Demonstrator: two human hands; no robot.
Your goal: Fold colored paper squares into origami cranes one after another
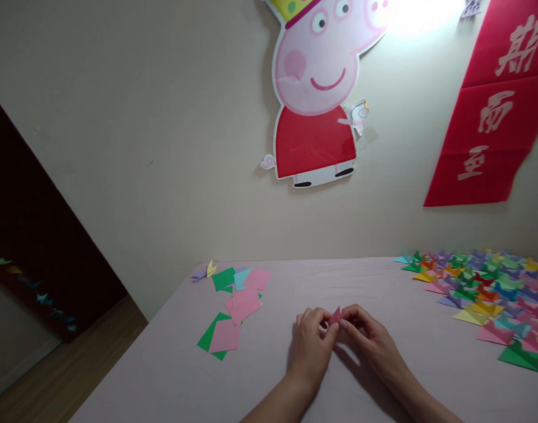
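Note:
A small piece of folded pink paper (pixel 335 316) is pinched between my two hands, just above the cloth-covered table (pixel 278 376). My left hand (pixel 312 338) grips its left side with thumb and fingertips. On the other side, the thumb and forefinger of my right hand (pixel 369 333) are closed on its right edge. Only a pointed tip of the paper shows; the fingers hide the rest. Left of my hands lie loose square sheets, among them a pink sheet (pixel 225 336) overlapping a green sheet (pixel 209 336).
Rows of colourful folded paper birds (pixel 484 294) cover the table's right side. At the back left are more pink sheets (pixel 243 304) and a small yellow folded piece (pixel 211 269). The wall behind carries a cartoon pig cutout (pixel 315 138) and a red banner (pixel 480 117).

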